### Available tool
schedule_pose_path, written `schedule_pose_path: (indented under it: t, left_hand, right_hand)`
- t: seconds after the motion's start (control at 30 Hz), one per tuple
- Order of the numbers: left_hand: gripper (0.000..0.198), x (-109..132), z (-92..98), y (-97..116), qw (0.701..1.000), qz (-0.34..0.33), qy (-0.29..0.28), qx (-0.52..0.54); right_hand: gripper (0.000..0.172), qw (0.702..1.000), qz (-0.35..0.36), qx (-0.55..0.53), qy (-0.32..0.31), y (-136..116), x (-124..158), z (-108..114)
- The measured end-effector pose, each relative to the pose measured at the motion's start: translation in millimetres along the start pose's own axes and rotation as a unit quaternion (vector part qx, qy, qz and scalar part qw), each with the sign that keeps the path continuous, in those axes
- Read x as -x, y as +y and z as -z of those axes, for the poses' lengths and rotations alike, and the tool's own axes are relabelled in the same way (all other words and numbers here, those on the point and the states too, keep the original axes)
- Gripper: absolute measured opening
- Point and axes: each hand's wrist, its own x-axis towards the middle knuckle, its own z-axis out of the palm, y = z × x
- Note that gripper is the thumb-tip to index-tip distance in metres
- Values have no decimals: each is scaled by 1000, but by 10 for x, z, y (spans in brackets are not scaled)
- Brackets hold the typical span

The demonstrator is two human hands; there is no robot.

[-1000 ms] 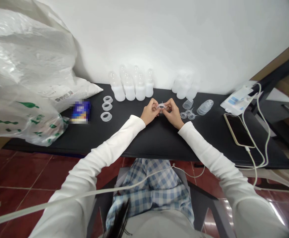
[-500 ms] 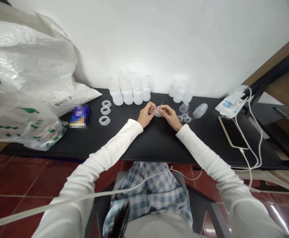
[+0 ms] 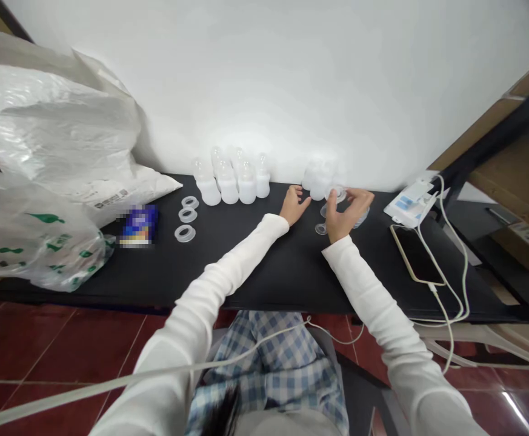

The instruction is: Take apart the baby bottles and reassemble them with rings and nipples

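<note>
My right hand (image 3: 346,212) pinches a small clear round plastic piece (image 3: 337,194) at its fingertips, close to a cluster of frosted bottle bodies (image 3: 319,180). My left hand (image 3: 294,204) lies on the black table (image 3: 264,266) with its fingers apart, holding nothing, just in front of those bottles. A small clear part (image 3: 321,229) sits below my right palm. A clear ribbed piece (image 3: 362,219) is mostly hidden behind my right hand. Further left stands a row of frosted plastic baby bottles (image 3: 230,183).
Several clear rings (image 3: 185,233) lie left of the bottles, beside a blurred blue packet (image 3: 137,225). Large plastic bags (image 3: 41,139) are heaped at the left. A phone (image 3: 416,254), white cables and a white package (image 3: 412,203) lie at the right. A white wall backs the table.
My hands have parted. The right hand moved right with the clear piece, and the left hand let go of it and opened. The view has tilted slightly.
</note>
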Motion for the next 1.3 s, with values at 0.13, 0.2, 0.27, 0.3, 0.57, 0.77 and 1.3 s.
schedule_pose_path:
  t: [0.13, 0.2, 0.27, 0.3, 0.57, 0.77, 1.3]
  left_hand:
    - [56, -304, -430, 81, 997, 2, 27, -67]
    - [59, -412, -556, 101, 995, 19, 32, -93]
    - [54, -476, -614, 102, 991, 24, 41, -123]
    - [51, -488, -618, 95, 989, 18, 44, -139]
    - [43, -24, 77, -114, 972, -155, 18, -176]
    - [55, 496, 1029, -228, 953, -202, -23, -223]
    - [68, 596, 1504, -193, 974, -172, -3, -148]
  right_hand:
    - [33, 996, -7, 32, 77, 97, -50, -15]
    - [33, 996, -13, 31, 86, 113, -61, -22]
    - [33, 996, -19, 29, 80, 119, -69, -24]
    - [33, 997, -18, 30, 74, 122, -73, -23]
    - [28, 995, 24, -82, -47, 79, -71, -53]
    - [29, 953, 34, -193, -231, -101, 97, -113]
    - [27, 876, 16, -304, -374, -86, 203, -153]
